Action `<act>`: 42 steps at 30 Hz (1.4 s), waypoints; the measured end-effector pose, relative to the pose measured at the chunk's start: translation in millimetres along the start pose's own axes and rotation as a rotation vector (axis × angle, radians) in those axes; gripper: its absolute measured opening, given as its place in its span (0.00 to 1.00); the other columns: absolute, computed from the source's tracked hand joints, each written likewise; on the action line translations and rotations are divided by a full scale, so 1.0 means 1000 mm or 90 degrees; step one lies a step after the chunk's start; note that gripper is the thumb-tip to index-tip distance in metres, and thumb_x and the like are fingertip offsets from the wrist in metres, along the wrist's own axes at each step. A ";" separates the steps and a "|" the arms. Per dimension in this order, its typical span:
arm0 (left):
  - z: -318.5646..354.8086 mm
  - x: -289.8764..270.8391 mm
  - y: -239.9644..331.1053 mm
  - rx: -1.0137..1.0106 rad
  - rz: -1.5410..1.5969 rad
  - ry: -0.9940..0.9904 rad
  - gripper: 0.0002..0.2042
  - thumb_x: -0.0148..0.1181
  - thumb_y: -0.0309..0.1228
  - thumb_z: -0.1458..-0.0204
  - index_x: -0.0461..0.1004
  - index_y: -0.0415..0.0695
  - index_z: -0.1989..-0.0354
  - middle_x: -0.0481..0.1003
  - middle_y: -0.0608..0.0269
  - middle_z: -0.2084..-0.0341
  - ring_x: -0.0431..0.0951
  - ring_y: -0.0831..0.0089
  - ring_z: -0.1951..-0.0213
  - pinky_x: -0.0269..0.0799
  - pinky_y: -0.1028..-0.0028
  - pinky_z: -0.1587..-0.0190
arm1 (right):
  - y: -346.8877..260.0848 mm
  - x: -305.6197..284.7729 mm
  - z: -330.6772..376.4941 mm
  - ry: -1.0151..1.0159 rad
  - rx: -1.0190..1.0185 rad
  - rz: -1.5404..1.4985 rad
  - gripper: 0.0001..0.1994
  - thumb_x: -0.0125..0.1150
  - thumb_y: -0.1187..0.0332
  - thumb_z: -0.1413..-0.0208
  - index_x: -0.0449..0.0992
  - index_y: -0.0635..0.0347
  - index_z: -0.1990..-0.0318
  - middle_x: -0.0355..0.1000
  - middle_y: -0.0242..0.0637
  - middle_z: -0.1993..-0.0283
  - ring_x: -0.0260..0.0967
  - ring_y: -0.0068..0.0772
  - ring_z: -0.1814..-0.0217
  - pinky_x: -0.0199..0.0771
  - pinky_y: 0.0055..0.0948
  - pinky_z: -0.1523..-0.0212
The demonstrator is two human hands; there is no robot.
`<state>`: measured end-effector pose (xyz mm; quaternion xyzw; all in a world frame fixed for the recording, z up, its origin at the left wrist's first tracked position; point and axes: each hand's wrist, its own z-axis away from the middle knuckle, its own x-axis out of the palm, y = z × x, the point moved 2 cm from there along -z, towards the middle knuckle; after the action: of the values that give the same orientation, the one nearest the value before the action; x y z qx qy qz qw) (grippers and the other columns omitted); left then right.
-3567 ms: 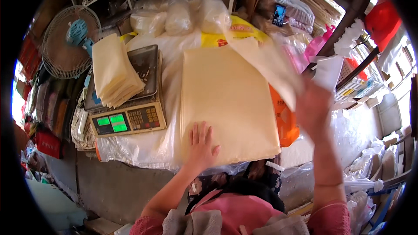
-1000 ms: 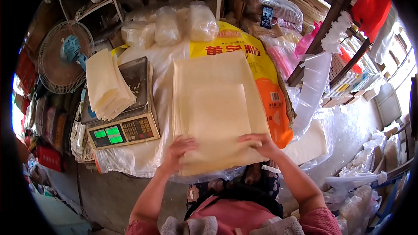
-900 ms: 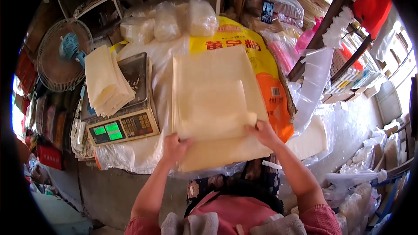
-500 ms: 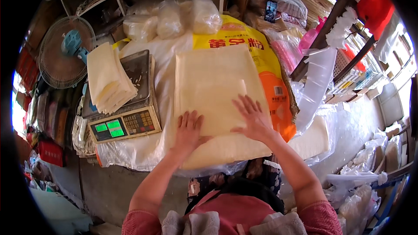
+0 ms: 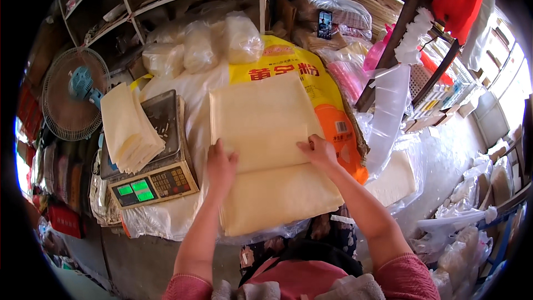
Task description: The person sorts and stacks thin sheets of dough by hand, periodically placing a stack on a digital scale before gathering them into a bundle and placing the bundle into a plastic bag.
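A stack of thin cream sheets point(image 5: 261, 116) lies in front of me, its near edge partway across a wider cream layer point(image 5: 280, 194) that shows below it. My left hand point(image 5: 222, 162) is closed at the left edge of the upper sheets, fingers curled in. At the right edge, my right hand point(image 5: 318, 152) pinches them between thumb and bent fingers. How many layers each hand holds is hidden.
To the left, a digital scale point(image 5: 152, 183) bears a folded bundle of cream sheets point(image 5: 126, 128). A fan point(image 5: 78, 94) stands behind it. Bagged bundles point(image 5: 200, 44) sit at the back. A yellow and orange sack point(image 5: 325, 91) lies under the sheets, and a phone point(image 5: 325, 24) stands beyond.
My hands have gone from lying flat and spread on the sheets to closing on their side edges. More of the lower layer shows near me. The whole view has shifted slightly.
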<state>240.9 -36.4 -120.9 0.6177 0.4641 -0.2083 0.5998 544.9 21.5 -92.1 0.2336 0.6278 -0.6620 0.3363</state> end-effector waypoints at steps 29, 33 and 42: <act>-0.022 -0.257 -0.031 0.065 0.649 0.327 0.34 0.52 0.16 0.55 0.58 0.35 0.33 0.70 0.56 0.42 0.74 0.70 0.46 0.66 0.76 0.43 | -0.033 0.071 0.097 -0.035 -0.461 0.206 0.24 0.56 0.66 0.43 0.66 0.59 0.39 0.58 0.39 0.32 0.51 0.46 0.28 0.49 0.58 0.32; -0.049 -0.304 -0.105 -0.019 0.665 0.322 0.28 0.53 0.15 0.57 0.67 0.35 0.41 0.76 0.61 0.54 0.77 0.73 0.56 0.71 0.76 0.52 | -0.034 0.074 0.105 -0.015 -0.481 0.218 0.24 0.54 0.66 0.42 0.64 0.60 0.38 0.57 0.41 0.31 0.50 0.46 0.27 0.47 0.59 0.31; -0.028 -0.279 -0.119 -0.059 0.129 0.575 0.30 0.65 0.28 0.52 0.63 0.35 0.39 0.66 0.49 0.42 0.68 0.63 0.42 0.63 0.67 0.39 | -0.038 0.078 0.094 -0.014 -0.479 0.206 0.21 0.55 0.69 0.44 0.67 0.61 0.41 0.60 0.44 0.34 0.54 0.48 0.30 0.52 0.59 0.33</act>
<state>-0.3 -118.0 46.7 0.6617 0.6247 0.1624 0.3816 475.5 -83.6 -113.3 0.1833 0.7777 -0.3270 0.5047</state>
